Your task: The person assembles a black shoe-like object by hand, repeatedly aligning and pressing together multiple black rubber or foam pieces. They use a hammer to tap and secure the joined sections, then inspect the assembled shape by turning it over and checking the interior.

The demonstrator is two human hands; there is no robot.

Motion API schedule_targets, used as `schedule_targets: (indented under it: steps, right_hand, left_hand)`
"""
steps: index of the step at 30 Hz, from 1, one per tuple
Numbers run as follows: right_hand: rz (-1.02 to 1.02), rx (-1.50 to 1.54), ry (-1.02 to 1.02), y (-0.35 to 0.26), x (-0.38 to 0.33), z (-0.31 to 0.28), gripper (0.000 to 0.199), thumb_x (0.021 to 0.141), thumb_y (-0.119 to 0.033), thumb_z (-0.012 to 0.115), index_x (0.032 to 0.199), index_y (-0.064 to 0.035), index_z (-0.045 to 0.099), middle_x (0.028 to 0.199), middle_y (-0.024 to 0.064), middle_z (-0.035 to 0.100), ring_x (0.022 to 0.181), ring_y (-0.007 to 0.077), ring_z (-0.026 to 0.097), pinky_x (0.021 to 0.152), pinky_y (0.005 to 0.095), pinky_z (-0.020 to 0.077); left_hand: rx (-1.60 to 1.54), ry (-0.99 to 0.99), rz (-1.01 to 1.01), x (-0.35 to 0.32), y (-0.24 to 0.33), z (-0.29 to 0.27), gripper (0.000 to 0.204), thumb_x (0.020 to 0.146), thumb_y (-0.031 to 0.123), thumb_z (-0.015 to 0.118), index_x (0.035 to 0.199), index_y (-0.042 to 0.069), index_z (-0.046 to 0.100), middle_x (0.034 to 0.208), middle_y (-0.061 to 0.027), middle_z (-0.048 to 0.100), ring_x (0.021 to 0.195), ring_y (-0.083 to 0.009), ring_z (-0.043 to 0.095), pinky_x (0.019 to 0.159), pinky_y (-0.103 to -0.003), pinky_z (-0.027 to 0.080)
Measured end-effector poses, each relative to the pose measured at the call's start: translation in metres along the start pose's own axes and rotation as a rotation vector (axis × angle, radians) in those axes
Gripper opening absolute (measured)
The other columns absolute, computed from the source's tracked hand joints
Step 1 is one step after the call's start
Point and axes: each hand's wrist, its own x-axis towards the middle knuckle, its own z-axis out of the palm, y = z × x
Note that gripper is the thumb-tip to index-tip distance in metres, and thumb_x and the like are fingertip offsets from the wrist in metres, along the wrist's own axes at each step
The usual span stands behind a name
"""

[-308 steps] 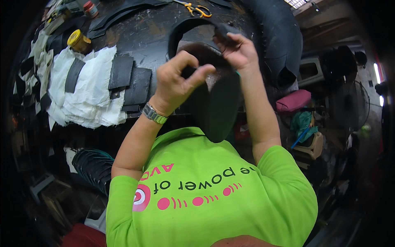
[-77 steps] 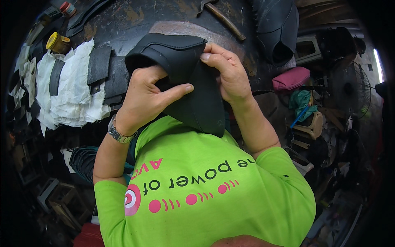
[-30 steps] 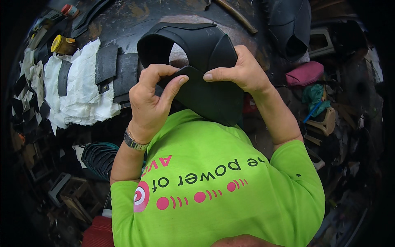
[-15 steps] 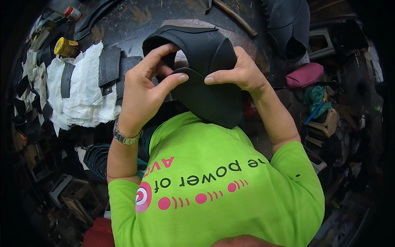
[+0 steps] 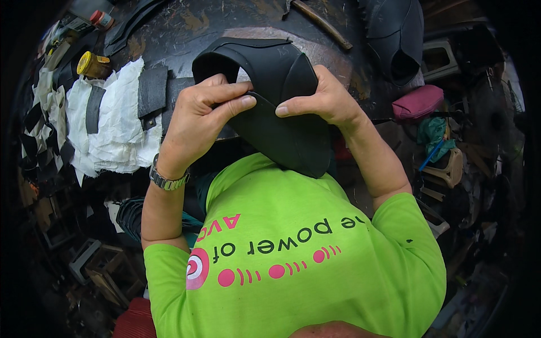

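Yellow-lidded jar (image 5: 94, 65): sitting just beyond the white cloth (image 5: 121, 135), out on the left of the dark table (image 5: 236, 14).
Red-capped container (image 5: 101, 20): sitting farther back, near long black strips (image 5: 132, 25).
White cloth: lying in frayed layers, with a narrow dark strip (image 5: 94, 110) on top and a grey-black patch (image 5: 153, 93) at its right edge.
Wristwatch (image 5: 169, 181): strapped round the left wrist, metal-banded.
Left hand (image 5: 204, 117): right in on the action, pinching the near rim of the black piece (image 5: 296, 135), with thumb outside and fingertips tucked into the opening.
Black piece: held up between both hands at the table's near edge, curved and seamed, gaping to the left, tapering down in front of the green shirt (image 5: 298, 301).
Right hand (image 5: 329, 101): gripping the opposite side, with thumb across the front by the seam and the other fingers hidden behind.
Wooden-handled tool (image 5: 321, 23): lying aslant on the table, beyond the right hand.
Second black piece (image 5: 397, 34): resting at far right of the table, showing a dark opening.
Pink pouch (image 5: 418, 102): lying near a green plastic bag (image 5: 434, 132).
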Motion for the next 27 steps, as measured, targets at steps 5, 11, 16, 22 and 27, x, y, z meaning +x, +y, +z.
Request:
schedule_targets:
  steps: [5,11,16,22,27]
  right_hand:
    - [0.059,0.064,0.022,-0.001,0.001,0.006,0.035,0.076,-0.004,0.08,0.109,0.0047,0.072,0.1,0.0102,0.075,0.089,0.0159,0.07,0.084,0.0304,0.0559]
    - [0.151,0.047,0.062,-0.004,-0.001,0.009,0.032,0.076,-0.005,0.08,0.106,0.0056,0.073,0.095,0.0104,0.075,0.084,0.016,0.07,0.08,0.0299,0.0572]
    - [0.187,-0.025,0.085,-0.008,-0.001,0.011,0.031,0.075,-0.007,0.081,0.102,0.0059,0.074,0.093,0.0108,0.075,0.082,0.0161,0.071,0.078,0.0301,0.0575]
    - [0.187,-0.026,0.091,-0.004,-0.001,0.012,0.033,0.075,-0.008,0.081,0.103,0.006,0.073,0.093,0.0105,0.075,0.081,0.0159,0.07,0.077,0.03,0.0574]
    - [0.167,-0.006,0.071,0.0,0.002,0.014,0.034,0.075,-0.008,0.081,0.104,0.0062,0.072,0.093,0.0094,0.074,0.082,0.0153,0.069,0.078,0.0295,0.0567]
  left_hand:
    - [0.037,-0.002,-0.015,-0.001,0.002,-0.002,0.024,0.087,0.009,0.076,0.107,-0.004,0.074,0.075,-0.0042,0.057,0.069,-0.0109,0.052,0.062,-0.026,0.041]
    - [0.036,0.107,0.001,-0.008,0.005,0.006,0.027,0.084,0.009,0.079,0.106,-0.005,0.072,0.077,-0.0072,0.059,0.068,-0.0126,0.056,0.062,-0.027,0.044]
    - [0.084,0.116,0.024,-0.009,0.006,0.008,0.026,0.084,0.009,0.079,0.105,-0.004,0.072,0.076,-0.0085,0.06,0.067,-0.0144,0.058,0.062,-0.027,0.045]
    - [0.118,0.056,0.015,-0.005,0.002,0.002,0.024,0.085,0.01,0.078,0.103,-0.004,0.073,0.08,-0.0095,0.065,0.07,-0.0152,0.061,0.063,-0.028,0.047]
    - [0.068,-0.011,-0.084,0.002,0.0,-0.003,0.02,0.086,0.011,0.077,0.1,-0.003,0.073,0.084,-0.01,0.068,0.073,-0.0155,0.064,0.067,-0.028,0.048]
